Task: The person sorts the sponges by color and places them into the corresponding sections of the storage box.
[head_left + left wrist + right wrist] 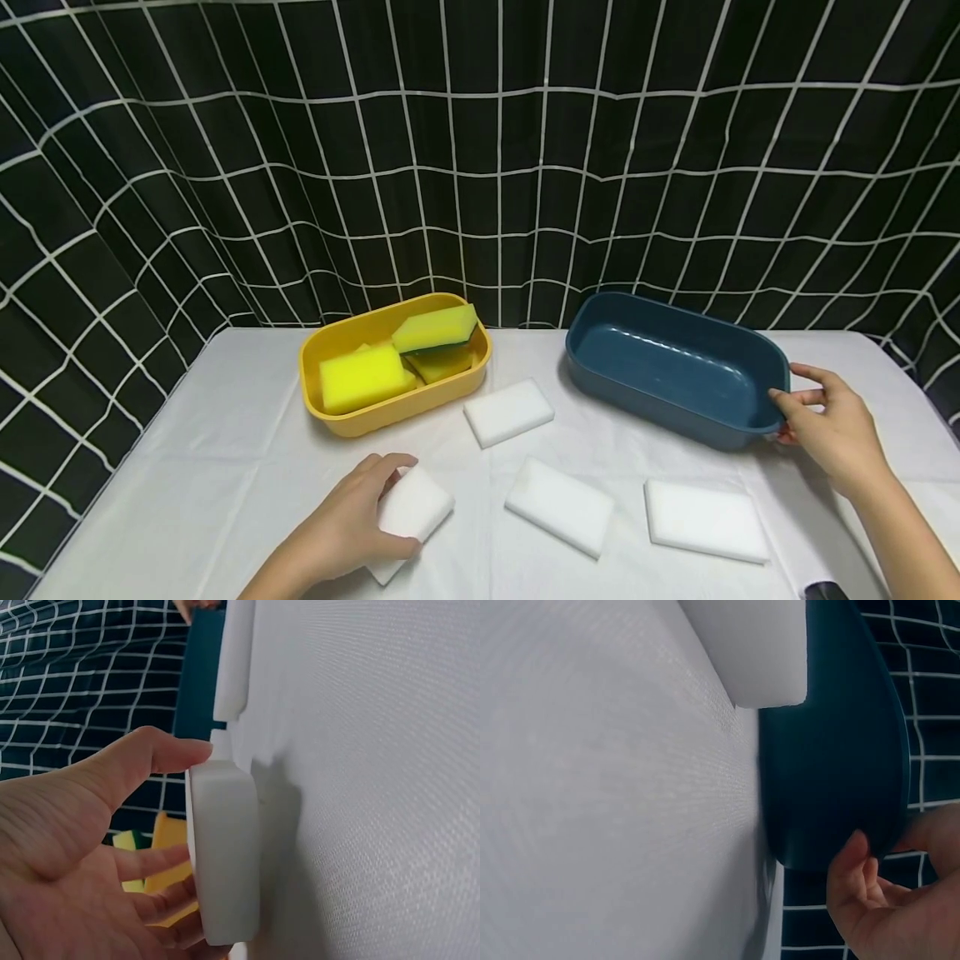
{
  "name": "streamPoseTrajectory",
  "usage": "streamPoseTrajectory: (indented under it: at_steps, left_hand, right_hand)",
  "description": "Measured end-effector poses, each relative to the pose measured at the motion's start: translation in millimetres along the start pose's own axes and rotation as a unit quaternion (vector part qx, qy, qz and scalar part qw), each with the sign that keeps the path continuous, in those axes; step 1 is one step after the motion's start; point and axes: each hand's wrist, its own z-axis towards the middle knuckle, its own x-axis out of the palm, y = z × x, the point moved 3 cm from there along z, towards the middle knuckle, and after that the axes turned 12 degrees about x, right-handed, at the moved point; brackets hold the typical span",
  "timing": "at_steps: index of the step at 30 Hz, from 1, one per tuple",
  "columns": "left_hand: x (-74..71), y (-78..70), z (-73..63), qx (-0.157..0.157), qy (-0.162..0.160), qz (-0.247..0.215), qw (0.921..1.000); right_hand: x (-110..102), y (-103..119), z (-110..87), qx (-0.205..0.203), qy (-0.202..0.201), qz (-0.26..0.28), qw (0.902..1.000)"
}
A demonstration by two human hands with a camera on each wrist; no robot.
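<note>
My left hand (pixel 348 521) grips a white sponge (pixel 414 507) at the front left of the table. In the left wrist view its thumb lies at the top edge of the sponge (pixel 225 855), with the other fingers bent along the far side. At the right, my right hand (pixel 840 429) pinches the end rim of a dark blue plastic bin (pixel 667 421). The right wrist view shows the thumb at the wall of the bin (pixel 832 772) and the other fingers partly hidden behind it. Inside, the bin holds nothing.
A yellow bin (pixel 393 417) at the back left contains several yellow-and-green sponges (pixel 363 379). More white sponges lie flat between the bins and the front: one (pixel 510 411) near the yellow bin, one (pixel 561 507) mid-table, one (pixel 705 521) at right. A dark curtain (pixel 498 167) hangs behind.
</note>
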Motion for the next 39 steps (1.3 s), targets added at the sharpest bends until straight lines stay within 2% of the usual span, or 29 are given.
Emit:
streamPoseTrajectory:
  at_steps: [15,28,39]
  left_hand:
    - [-7.7,-3.0,1.1,0.033,-0.011,-0.033,0.9988]
    - [-5.7,-7.6,3.5,0.025,-0.023,-0.049,0.9982]
    - [-5.8,-22.9,15.0,0.05,-0.032,-0.044,0.9973]
  right_hand:
    - [-1.7,-1.9,1.7,-0.011,0.007,0.011,0.9999]
    - [-3.5,0.2,2.2,0.007,0.032,0.024,0.9992]
    - [-2.8,-0.7,1.7,0.006,0.027,0.017,0.9995]
